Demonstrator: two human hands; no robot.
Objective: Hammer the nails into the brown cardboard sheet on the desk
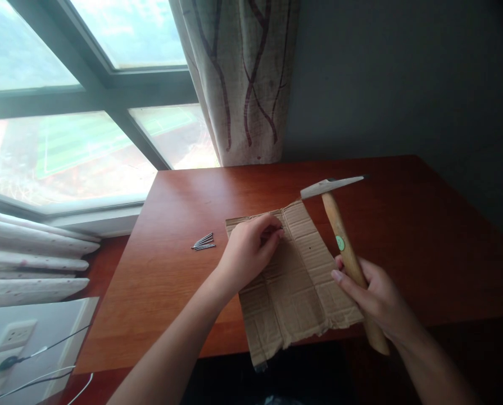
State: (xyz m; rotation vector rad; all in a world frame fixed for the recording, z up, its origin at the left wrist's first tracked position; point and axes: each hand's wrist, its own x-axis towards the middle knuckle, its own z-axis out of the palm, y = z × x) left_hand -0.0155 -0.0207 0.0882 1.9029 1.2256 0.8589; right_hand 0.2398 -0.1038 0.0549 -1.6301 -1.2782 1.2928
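Observation:
My right hand is wrapped around the wooden handle of a hammer, which is held up with its metal head at the top, pointing away from me. A round green sticker marks the handle. Over the upper part of a creased piece of cardboard, my left hand is closed in a pinch; what sits between its fingertips is too small and hidden to make out. A small dark spot shows on the cardboard right of that hand. Several metal nails lie in a small bunch on the table, left of the cardboard.
The reddish-brown wooden table reaches to a dark wall. The cardboard's torn near edge overhangs the table's front edge. Curtains hang by the window at the back left. A wall socket with a plug and cables is at lower left.

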